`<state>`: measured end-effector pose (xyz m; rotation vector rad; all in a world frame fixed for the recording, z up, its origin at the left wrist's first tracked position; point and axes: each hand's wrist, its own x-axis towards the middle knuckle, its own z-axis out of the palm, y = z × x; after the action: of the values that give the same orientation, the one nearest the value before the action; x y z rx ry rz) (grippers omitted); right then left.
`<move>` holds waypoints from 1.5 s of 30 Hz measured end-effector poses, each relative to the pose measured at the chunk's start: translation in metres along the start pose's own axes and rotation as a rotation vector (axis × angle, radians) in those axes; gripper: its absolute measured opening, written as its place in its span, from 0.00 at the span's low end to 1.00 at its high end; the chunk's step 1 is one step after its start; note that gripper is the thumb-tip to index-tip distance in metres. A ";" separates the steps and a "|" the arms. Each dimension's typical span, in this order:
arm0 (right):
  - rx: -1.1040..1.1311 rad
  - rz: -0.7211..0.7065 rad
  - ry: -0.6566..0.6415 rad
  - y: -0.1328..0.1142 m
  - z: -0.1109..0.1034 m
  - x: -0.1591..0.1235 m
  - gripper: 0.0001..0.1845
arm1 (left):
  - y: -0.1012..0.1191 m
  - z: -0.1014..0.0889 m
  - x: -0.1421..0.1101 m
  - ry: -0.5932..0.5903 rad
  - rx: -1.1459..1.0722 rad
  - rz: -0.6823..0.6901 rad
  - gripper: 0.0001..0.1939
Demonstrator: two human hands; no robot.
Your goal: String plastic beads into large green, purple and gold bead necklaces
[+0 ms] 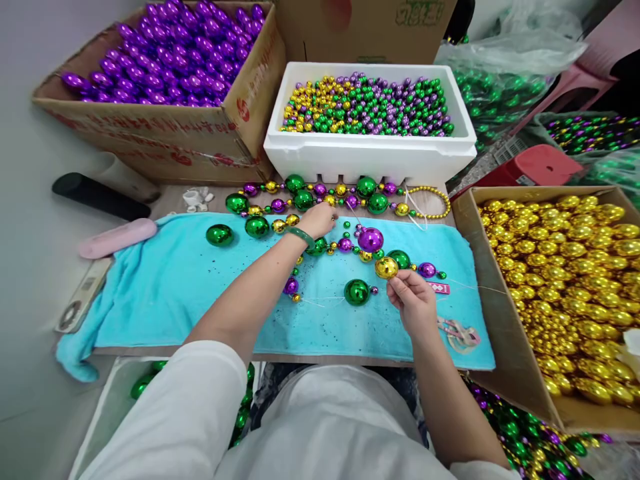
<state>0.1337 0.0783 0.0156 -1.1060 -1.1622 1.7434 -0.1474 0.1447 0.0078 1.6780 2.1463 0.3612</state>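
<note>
My right hand (pixel 413 300) pinches a large gold bead (pixel 387 268) between thumb and fingertips, above the towel. A big purple bead (pixel 371 240) and a strand with a large green bead (pixel 399 260) are close to it. My left hand (pixel 320 223), a green bangle on its wrist, reaches to the towel's back edge with its fingers curled together; what they hold, if anything, cannot be made out. Small green beads (pixel 347 225) lie to its right. A loose large green bead (pixel 357 292) lies nearer me, beside a thin cord.
The turquoise towel (pixel 165 293) covers the table. A finished-looking bead strand (pixel 430 202) runs along the back. Behind stand a white foam box (pixel 370 150) of small beads and a carton (pixel 150 140) of purple beads. At right is a carton (pixel 505 347) of gold beads. Scissors (pixel 460 335) lie at right.
</note>
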 end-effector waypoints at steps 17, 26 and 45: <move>-0.106 0.010 -0.043 0.001 0.005 0.001 0.14 | 0.025 -0.033 -0.089 0.017 -1.788 -0.133 0.07; -0.153 -0.014 -0.037 -0.001 0.009 -0.004 0.13 | 0.021 -0.033 -0.097 0.097 -1.722 -0.096 0.11; -0.103 0.078 -0.323 0.002 0.014 -0.005 0.24 | 0.075 -0.061 -0.133 0.312 -1.193 0.162 0.09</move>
<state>0.1219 0.0693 0.0184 -0.9622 -1.4331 1.9939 -0.0828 0.0369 0.1138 1.0690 1.3678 1.6284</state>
